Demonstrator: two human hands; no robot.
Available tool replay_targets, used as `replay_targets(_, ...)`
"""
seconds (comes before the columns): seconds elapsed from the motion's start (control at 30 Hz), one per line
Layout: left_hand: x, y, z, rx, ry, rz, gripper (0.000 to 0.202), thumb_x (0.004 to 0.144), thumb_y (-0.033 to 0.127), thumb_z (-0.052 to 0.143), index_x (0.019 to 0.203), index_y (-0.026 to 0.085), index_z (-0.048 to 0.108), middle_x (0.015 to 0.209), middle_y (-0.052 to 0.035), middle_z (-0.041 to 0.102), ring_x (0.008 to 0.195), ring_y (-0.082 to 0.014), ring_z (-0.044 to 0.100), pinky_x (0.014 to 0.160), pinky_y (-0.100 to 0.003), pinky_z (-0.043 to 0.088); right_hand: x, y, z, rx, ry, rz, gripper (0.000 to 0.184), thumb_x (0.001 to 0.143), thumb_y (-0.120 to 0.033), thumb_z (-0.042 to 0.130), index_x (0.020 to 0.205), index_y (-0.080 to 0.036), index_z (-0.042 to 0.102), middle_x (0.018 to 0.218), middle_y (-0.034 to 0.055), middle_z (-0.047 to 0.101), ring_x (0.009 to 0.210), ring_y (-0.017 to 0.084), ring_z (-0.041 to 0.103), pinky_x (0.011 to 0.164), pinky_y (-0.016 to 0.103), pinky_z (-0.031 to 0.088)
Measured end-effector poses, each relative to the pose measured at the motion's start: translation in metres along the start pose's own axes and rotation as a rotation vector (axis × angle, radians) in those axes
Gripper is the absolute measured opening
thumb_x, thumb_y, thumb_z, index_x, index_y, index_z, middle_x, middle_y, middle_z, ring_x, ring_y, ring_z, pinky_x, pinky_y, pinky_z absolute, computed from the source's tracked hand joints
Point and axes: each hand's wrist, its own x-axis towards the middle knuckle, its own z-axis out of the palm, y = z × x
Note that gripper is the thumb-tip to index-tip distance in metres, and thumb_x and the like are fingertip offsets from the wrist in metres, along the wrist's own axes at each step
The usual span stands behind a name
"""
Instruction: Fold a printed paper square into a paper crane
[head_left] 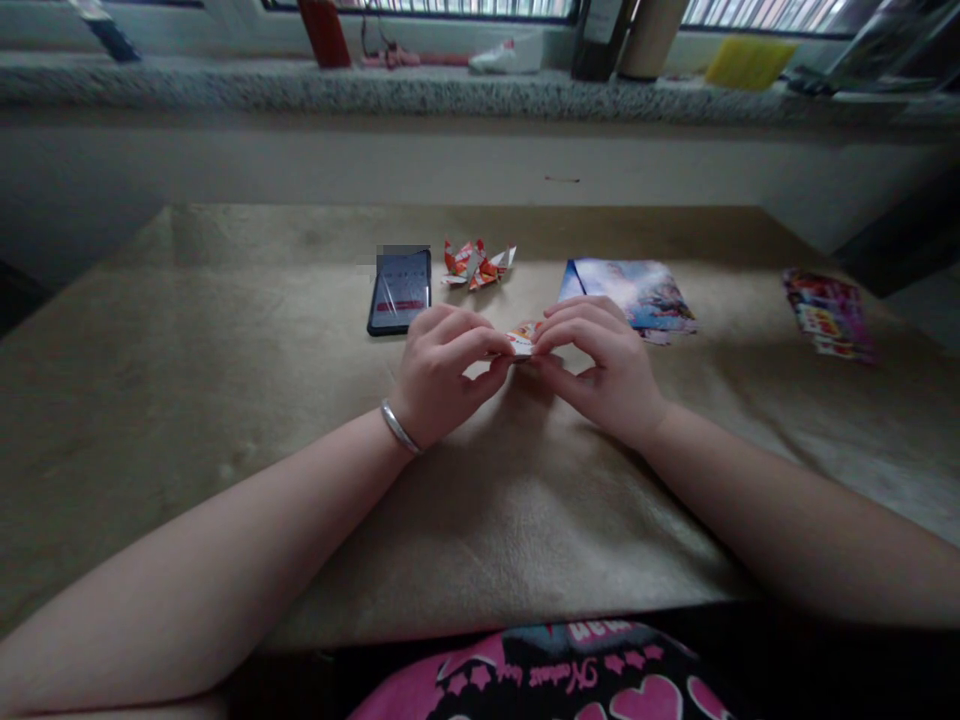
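Note:
Between my two hands is a small piece of folded paper (522,340), white with red and orange print. My left hand (454,365), with a silver bangle at the wrist, pinches its left end between thumb and fingers. At the right end, my right hand (596,365) grips it the same way. Fingers cover much of the paper, so its full shape is hidden. Just beyond the hands lie several red-and-white folded paper shapes (478,265), bunched together.
A phone (401,290) with a lit screen lies behind my left hand. Printed sheets (637,292) rest behind my right hand. Colourful cards (829,315) are at the table's right. A granite sill (450,92) with a red cylinder (324,32) and a yellow sponge-like block (750,62) runs along the back.

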Motion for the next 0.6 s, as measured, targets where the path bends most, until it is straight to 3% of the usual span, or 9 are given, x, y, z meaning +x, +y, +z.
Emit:
replay_targets(0.13, -0.0014, 0.0008, 0.0003, 0.046, -0.016, 0.035, 0.006, 0.082, 0.029, 0.065, 0.077, 0.025, 0.064, 0.077, 0.0024, 0.066, 0.072, -0.0146, 0.053, 0.073, -0.032, 0.040, 0.0010, -0.0049, 0.0001, -0.020, -0.008, -0.060, 0.006, 0.079, -0.019, 0.063, 0.080, -0.025, 0.062, 0.083, 0.0026, 0.069, 0.091, 0.020, 0.062, 0.083, 0.038, 0.048)
replay_targets(0.33, -0.0025, 0.0005, 0.0005, 0.018, -0.011, 0.034, 0.011, 0.082, 0.029, 0.065, 0.073, 0.024, 0.061, 0.077, 0.0026, 0.066, 0.073, -0.0143, 0.053, 0.073, -0.033, 0.039, -0.0003, -0.0042, 0.0005, 0.014, -0.004, 0.013, 0.006, 0.079, -0.019, 0.061, 0.078, -0.025, 0.060, 0.082, 0.0020, 0.068, 0.091, 0.020, 0.061, 0.086, 0.040, 0.047)
replay_targets(0.6, -0.0022, 0.0023, 0.0013, 0.128, -0.090, 0.102, 0.005, 0.083, 0.031, 0.063, 0.079, 0.027, 0.065, 0.077, 0.0047, 0.069, 0.072, -0.0145, 0.053, 0.073, -0.033, 0.036, -0.0003, -0.0015, 0.0054, -0.022, -0.056, -0.024, 0.009, 0.077, -0.017, 0.059, 0.077, -0.026, 0.060, 0.085, 0.0018, 0.065, 0.093, 0.020, 0.059, 0.083, 0.038, 0.047)
